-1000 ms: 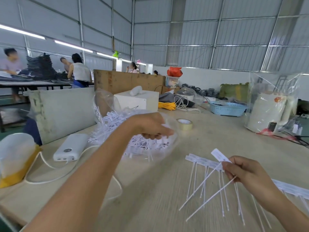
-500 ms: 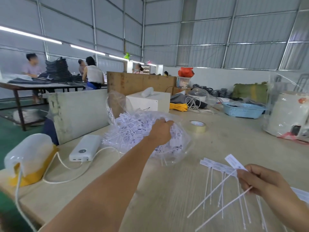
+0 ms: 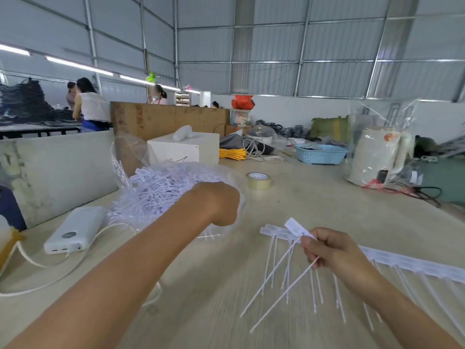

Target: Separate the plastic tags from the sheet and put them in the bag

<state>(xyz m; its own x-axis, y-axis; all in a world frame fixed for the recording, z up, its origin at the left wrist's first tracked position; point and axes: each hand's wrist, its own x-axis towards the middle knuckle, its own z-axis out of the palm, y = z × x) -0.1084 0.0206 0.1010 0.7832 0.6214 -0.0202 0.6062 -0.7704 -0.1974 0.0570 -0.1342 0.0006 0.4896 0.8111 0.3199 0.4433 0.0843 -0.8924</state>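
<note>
Loose tags (image 3: 276,280) pinched in my right hand (image 3: 334,255) hang above the sheet (image 3: 402,263) lying on the desk (image 3: 314,205). My left hand (image 3: 216,202), fingers curled, is at the bag (image 3: 161,187) of tags, beside a power bank (image 3: 75,230).

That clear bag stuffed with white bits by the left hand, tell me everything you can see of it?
The bag is thin, clear, crinkly plastic, lying slumped on the wooden table between a white power bank and a tape roll. It bulges with a tangled heap of loose white tags, flat heads and thin stems poking every way. Its upper part stands up loosely at the back. The left hand is at its near side, fingers curled out of sight, so its grip is unclear.
</note>
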